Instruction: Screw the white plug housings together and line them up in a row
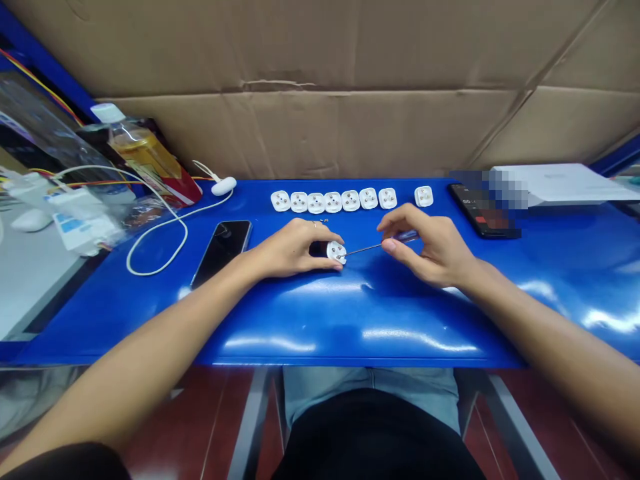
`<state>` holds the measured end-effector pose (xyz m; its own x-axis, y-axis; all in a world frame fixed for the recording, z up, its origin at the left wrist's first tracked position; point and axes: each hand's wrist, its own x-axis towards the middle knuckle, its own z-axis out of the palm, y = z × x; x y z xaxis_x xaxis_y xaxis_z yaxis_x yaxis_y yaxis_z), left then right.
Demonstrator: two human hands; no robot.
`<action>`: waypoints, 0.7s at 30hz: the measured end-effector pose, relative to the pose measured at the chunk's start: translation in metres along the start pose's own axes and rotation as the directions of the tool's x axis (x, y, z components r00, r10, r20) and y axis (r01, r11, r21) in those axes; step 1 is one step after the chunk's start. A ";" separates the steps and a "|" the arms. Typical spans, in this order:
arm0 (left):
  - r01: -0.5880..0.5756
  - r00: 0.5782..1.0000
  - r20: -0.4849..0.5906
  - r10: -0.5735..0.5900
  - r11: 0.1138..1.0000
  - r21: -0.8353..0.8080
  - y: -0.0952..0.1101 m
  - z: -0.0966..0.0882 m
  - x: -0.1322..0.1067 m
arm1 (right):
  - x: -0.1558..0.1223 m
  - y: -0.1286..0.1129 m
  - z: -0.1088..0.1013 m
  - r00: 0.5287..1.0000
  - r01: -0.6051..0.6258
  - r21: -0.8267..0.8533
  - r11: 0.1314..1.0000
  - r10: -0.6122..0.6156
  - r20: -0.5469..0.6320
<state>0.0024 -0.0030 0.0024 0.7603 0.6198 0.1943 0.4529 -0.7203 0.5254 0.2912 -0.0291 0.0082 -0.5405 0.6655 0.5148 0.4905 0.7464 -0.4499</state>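
My left hand (295, 248) grips a small white plug part (336, 252), holding it tilted on the blue table (350, 320). My right hand (425, 243) pinches a thin screwdriver (373, 247) with a clear blue handle. The tip of the screwdriver touches the face of the plug part. A row of several more white plug parts (333, 201) lies just behind my hands, with one more plug part (423, 195) set apart to the right.
A black phone (223, 250) lies left of my left hand. Another phone (477, 210) lies at the right beside a white box (565, 183). A white cable (160, 227), a drink bottle (145, 157) and plastic bags sit at the left. Cardboard (320, 87) walls the back.
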 end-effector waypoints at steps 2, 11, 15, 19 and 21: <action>0.003 1.000 0.000 -0.003 1.000 0.004 0.000 0.000 0.000 | 0.001 -0.002 0.000 1.000 0.012 0.020 1.000 -0.012 -0.006; -0.015 1.000 0.003 0.015 1.000 0.008 -0.003 0.004 0.000 | 0.003 -0.005 -0.003 1.000 -0.015 0.055 0.998 0.015 0.012; -0.013 1.000 0.015 0.013 1.000 0.020 -0.003 0.006 0.001 | 0.006 -0.011 -0.003 0.995 -0.092 0.076 0.993 0.088 0.053; -0.009 1.000 0.019 0.008 0.999 0.052 -0.002 0.004 0.002 | 0.008 -0.016 0.000 0.970 -0.243 0.019 0.970 0.243 -0.002; -0.003 0.999 0.038 0.001 0.999 0.045 -0.001 0.002 0.002 | 0.008 -0.016 0.000 0.972 -0.233 0.040 0.972 0.233 0.016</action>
<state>0.0045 -0.0016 0.0003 0.7779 0.6067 0.1635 0.4713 -0.7354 0.4868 0.2791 -0.0355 0.0196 -0.4220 0.8210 0.3846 0.5753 0.5703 -0.5863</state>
